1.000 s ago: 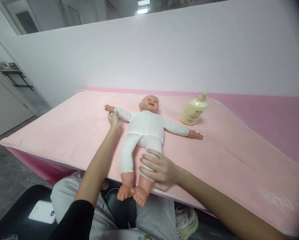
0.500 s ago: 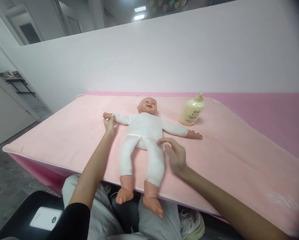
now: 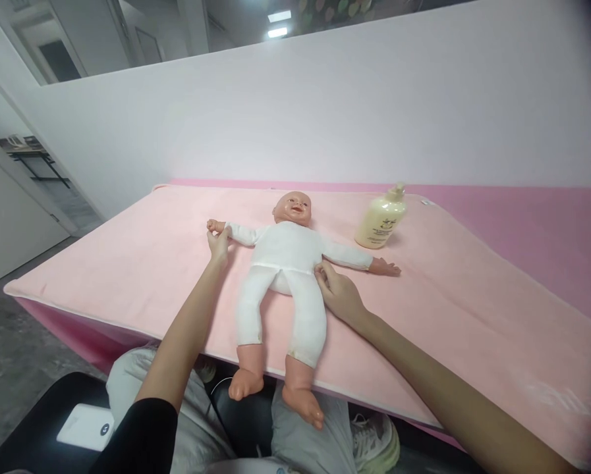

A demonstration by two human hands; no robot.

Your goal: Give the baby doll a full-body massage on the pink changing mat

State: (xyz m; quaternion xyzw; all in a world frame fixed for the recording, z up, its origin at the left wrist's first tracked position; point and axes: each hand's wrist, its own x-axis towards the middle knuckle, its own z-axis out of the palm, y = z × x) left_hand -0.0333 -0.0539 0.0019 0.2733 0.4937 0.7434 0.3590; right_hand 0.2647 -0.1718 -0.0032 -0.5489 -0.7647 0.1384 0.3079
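A baby doll [image 3: 289,247] lies face up, with a white cloth body and its feet hanging over the table's near edge. Its arms are spread to both sides. My left hand [image 3: 219,243] is closed around the doll's wrist on the left, thumb and fingers gripping near the sleeve end. Against the doll's waist and hip on the right rests my right hand [image 3: 338,289], its fingers curled and pressed together. Whether those fingertips pinch the cloth is hidden. A pale yellow pump bottle [image 3: 380,218] stands beyond the doll's outstretched arm on the right.
A pink padded mat [image 3: 102,263] covers the table, with a white wall [image 3: 374,112] behind it. On a black seat at lower left lies a white phone [image 3: 85,426]. My legs are under the near edge.
My right hand has moved slightly up and in to the doll's waist, and its fingers have curled closed. My left hand keeps its hold on the doll's wrist.
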